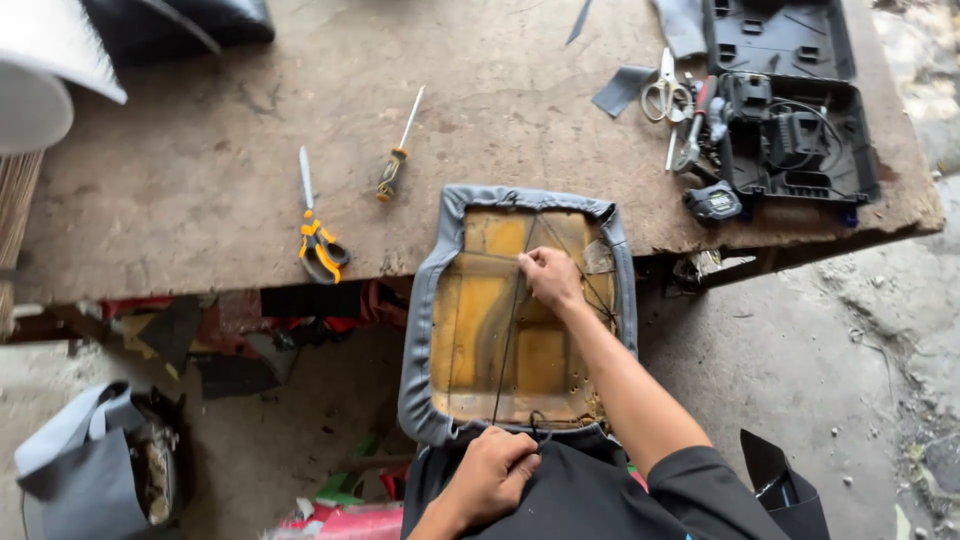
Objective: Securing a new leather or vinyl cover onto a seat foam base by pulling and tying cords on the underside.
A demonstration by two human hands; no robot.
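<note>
Seat cushion (500, 330) hangs off surface (200, 180) near edge, black cord (510, 330) running near-to-far between left hand (490, 470) pinching its near end and right hand (550, 277) pinching the far part.

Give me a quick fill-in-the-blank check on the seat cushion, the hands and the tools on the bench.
1. The right hand grips a dark cord over the ____ foam of the seat cushion.
2. The left hand pinches the cord at the cushion's ____ edge.
3. The cushion's cover is ____ in colour.
4. Left of the screwdriver lie orange-handled ____.

Missing words: yellow; near; grey; pliers
</note>
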